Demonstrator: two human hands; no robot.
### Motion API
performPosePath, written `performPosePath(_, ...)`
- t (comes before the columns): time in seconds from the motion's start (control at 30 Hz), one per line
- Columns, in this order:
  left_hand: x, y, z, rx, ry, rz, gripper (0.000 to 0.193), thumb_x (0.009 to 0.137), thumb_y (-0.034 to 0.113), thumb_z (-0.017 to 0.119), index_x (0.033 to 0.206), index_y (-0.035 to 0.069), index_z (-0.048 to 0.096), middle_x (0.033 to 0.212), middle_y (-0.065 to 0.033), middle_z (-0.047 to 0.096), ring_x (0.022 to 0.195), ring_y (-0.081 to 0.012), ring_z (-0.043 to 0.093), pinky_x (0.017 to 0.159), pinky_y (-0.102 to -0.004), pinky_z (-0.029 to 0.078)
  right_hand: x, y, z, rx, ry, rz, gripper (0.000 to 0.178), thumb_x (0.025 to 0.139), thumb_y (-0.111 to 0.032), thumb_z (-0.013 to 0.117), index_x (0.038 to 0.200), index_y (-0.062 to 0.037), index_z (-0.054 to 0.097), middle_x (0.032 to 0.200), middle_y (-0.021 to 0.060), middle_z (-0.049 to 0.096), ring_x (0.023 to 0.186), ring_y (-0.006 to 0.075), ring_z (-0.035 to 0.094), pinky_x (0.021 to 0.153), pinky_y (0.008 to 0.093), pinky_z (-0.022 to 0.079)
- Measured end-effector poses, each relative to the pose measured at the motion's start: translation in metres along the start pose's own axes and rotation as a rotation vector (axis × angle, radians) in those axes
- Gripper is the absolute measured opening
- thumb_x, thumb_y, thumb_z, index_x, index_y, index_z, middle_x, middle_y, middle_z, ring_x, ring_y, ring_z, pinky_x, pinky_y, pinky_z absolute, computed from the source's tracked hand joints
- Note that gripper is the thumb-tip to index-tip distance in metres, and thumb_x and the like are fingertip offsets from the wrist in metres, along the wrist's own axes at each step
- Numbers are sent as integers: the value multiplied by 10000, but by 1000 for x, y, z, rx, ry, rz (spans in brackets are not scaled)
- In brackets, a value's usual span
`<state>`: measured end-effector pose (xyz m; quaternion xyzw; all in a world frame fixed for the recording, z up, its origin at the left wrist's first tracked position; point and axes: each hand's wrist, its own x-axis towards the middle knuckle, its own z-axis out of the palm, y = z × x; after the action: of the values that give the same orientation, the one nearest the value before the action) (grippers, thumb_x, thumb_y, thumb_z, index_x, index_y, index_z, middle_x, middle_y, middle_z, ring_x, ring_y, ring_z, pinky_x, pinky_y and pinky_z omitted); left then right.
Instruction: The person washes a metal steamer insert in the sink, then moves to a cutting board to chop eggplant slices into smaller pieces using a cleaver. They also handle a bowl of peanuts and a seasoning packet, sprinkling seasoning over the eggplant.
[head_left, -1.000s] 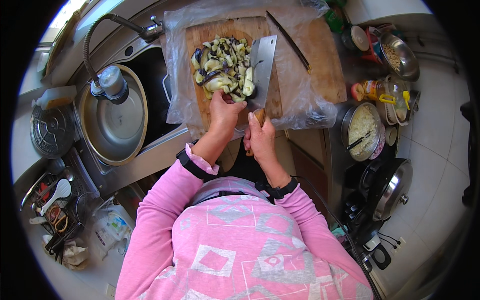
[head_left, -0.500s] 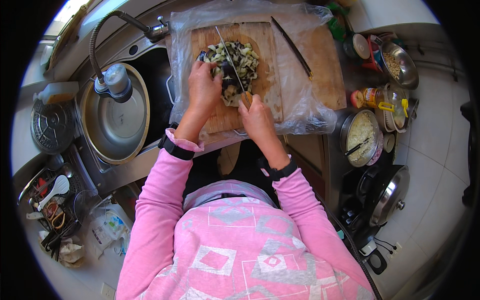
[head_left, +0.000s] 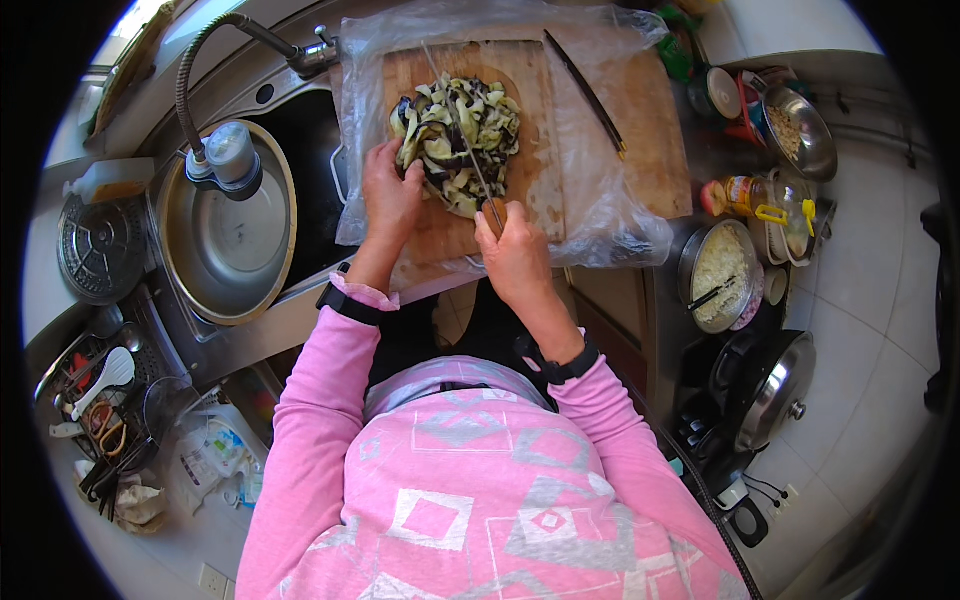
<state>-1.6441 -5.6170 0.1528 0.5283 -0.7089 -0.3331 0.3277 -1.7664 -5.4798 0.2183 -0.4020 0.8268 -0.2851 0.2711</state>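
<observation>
A pile of chopped eggplant [head_left: 492,122], pale green flesh with dark purple skin, covers the middle of a wooden cutting board [head_left: 530,180]. My right hand [head_left: 518,255] grips the wooden handle of a kitchen knife [head_left: 493,214]. Seen nearly edge-on, the blade runs away from me across the pile. At the pile's left side rests my left hand [head_left: 392,200], its thumb and fingers apart and touching the outer pieces. Its fingertips are partly hidden by eggplant.
Clear plastic sheeting [head_left: 600,235] lies around the board, with dark chopsticks [head_left: 585,95] on the right. Left is a sink holding a metal basin [head_left: 285,260] under a faucet [head_left: 312,62]. A bowl of pale shredded food [head_left: 715,270], an oil bottle [head_left: 800,225] and a lidded pan [head_left: 775,395] stand right.
My left hand has drawn back toward me and left, off the pile's top. The eggplant has spread out, showing more cut pieces. The knife stays in my right hand, slightly shifted.
</observation>
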Motion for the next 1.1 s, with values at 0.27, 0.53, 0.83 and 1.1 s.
performPosePath(0.27,4,1,-11,-19,-12,-92,409,791,59,649,1189,-19,599,1069,-172,593,831,-268,629,773,-356,516,-4,9,-1,-61,84,-79,352,892,-332,635,897,3,528,732,255,640,696,450,627,614,525,494)
performPosePath(0.53,18,-14,0,206,-63,3,542,757,120,686,1275,3,578,1041,-131,589,841,-241,601,816,-340,499,4,20,-10,-69,83,-67,333,879,-301,653,880,13,543,720,263,631,702,461,620,612,525,485)
performPosePath(0.83,37,-16,14,-222,-121,-303,624,689,84,711,1277,-49,549,1136,-212,621,1037,-318,618,923,-377,476,7,24,-18,-20,63,-41,327,875,-273,659,881,33,544,736,284,626,748,486,610,650,531,479)
performPosePath(1.1,27,58,40,-114,-248,-132,487,712,36,688,1175,-64,572,1149,-224,587,1054,-358,592,929,-397,475,2,30,-33,147,188,39,330,886,-268,650,923,46,551,801,318,622,795,510,599,665,531,477)
